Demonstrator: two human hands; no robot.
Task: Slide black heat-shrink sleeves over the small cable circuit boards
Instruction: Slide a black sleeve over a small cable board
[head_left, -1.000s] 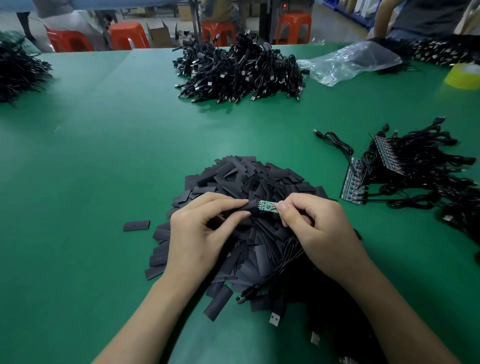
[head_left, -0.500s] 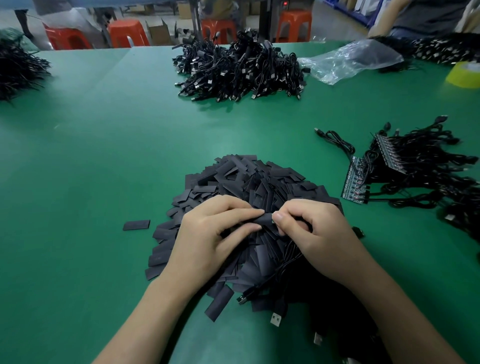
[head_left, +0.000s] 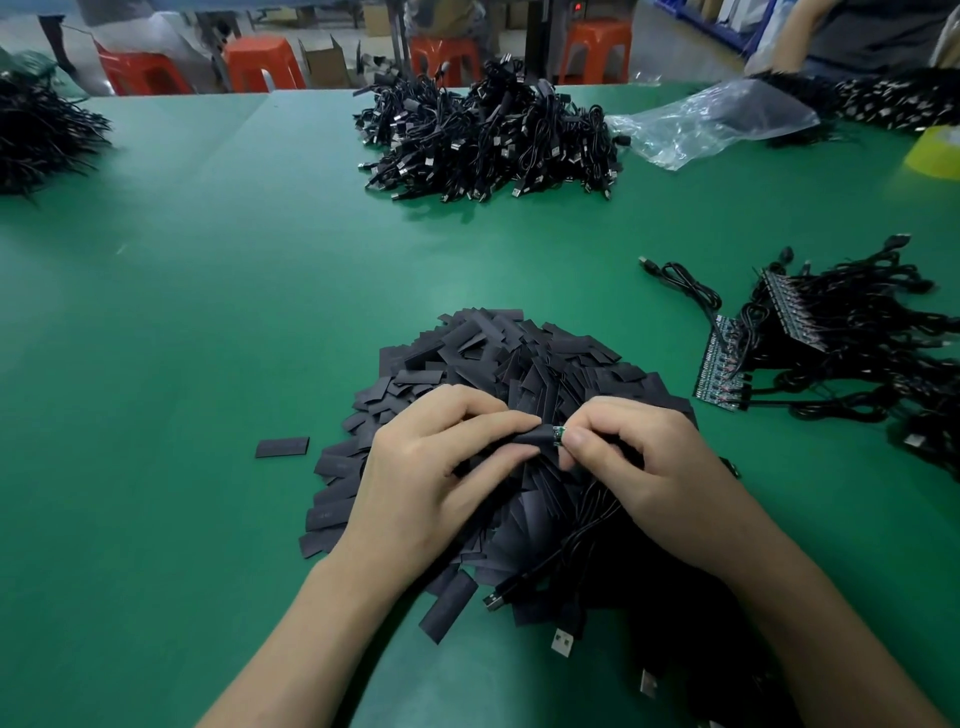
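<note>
Just right of the frame's centre, a sliver of small green circuit board (head_left: 559, 432) pokes out of a matte black heat-shrink sleeve (head_left: 537, 439). The left hand (head_left: 431, 467) pinches the sleeve and the right hand (head_left: 628, 457) pinches the board's bare end. Beneath them a loose mound of flat rectangular sleeves (head_left: 519, 358) lies on the smooth green table (head_left: 234, 312), with a tangled heap of USB cables (head_left: 488, 140) at upper centre and a crinkled clear plastic bag (head_left: 711, 119) at upper right.

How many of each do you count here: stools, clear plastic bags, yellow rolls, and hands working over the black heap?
Stools: 4
Clear plastic bag: 1
Yellow roll: 1
Hands: 2, left hand pinching a sleeve, right hand pinching the circuit board
Total: 8
</note>
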